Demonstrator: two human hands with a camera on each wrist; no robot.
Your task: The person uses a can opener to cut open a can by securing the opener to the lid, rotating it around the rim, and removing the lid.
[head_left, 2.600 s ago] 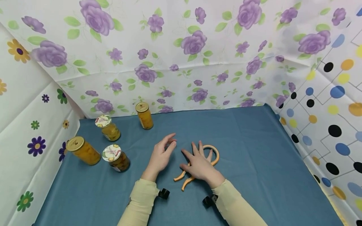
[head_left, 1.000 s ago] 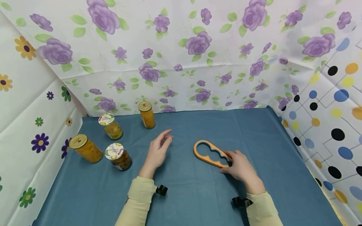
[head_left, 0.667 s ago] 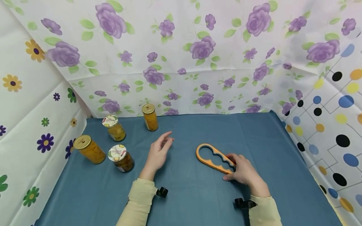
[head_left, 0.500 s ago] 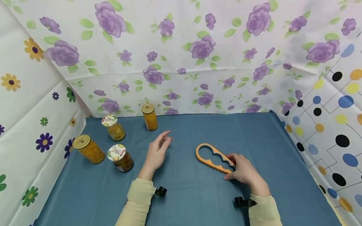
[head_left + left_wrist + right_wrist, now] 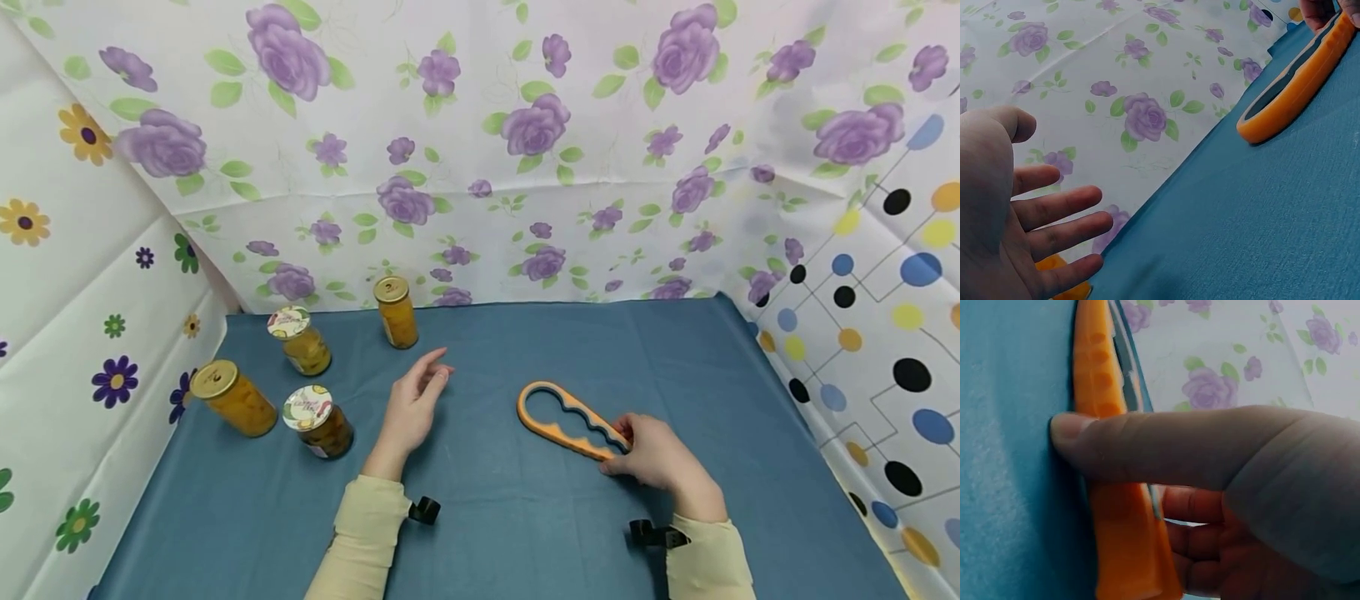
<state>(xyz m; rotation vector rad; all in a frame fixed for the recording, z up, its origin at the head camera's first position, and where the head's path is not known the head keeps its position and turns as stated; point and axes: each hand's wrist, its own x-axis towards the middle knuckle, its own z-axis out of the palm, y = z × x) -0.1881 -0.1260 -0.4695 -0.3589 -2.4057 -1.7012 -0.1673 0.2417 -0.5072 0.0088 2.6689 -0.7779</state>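
An orange jar opener [image 5: 553, 432] lies on the blue cloth, its round loop pointing left and its inner edges dark and scalloped. My right hand [image 5: 660, 454] holds its right end, which is partly hidden by the hand. In the right wrist view the thumb [image 5: 1141, 447] crosses one orange arm, with curled fingers on the far side. My left hand [image 5: 412, 408] holds nothing; its fingers are relaxed and spread apart in the left wrist view. The left hand is between the opener and the jars.
Several lidded jars stand at the left: a tall gold-lidded jar [image 5: 243, 406], a dark jar [image 5: 330, 431], a jar with a patterned lid [image 5: 308, 352] and a slim gold-lidded jar [image 5: 398, 323] near the back. A flowered curtain [image 5: 480, 158] borders the blue cloth [image 5: 510, 533].
Earlier my right hand lay spread over the jar opener, its arms pointing toward me. The opener has since turned, loop leftward, held at its right end. My left hand has drifted slightly left.
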